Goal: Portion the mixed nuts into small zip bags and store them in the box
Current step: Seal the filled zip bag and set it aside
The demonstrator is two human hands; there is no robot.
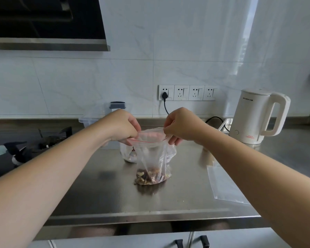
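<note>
1. The worktop (115, 197) is brushed steel and runs the full width; everything for the task sits around its middle, with a gas hob at its left end and a white kettle (254, 115) near its back right corner.
2. The clear box (89, 119) stands at the worktop's back edge, behind the left hand, with its lid tipped up. From here I cannot tell whether anything is in it.
3. A larger bag of nuts (128, 154) sits just behind the small one, mid-worktop. Spare empty zip bags (222, 183) lie flat toward the right front.
4. The small zip bag (153, 158) hangs upright between the hands, its bottom resting on the worktop centre, the mixed nuts (150, 176) pooled low in it.
5. The left hand (122, 126) pinches the left end of the red zip strip between thumb and fingers; the right hand (181, 126) pinches the right end likewise. Both are closed on the bag's mouth, which looks still partly open.
6. To seal well, I would keep the strip taut and level, push air out, then press the ridges together from one end across, checking no nut crumb sits in the track.
</note>
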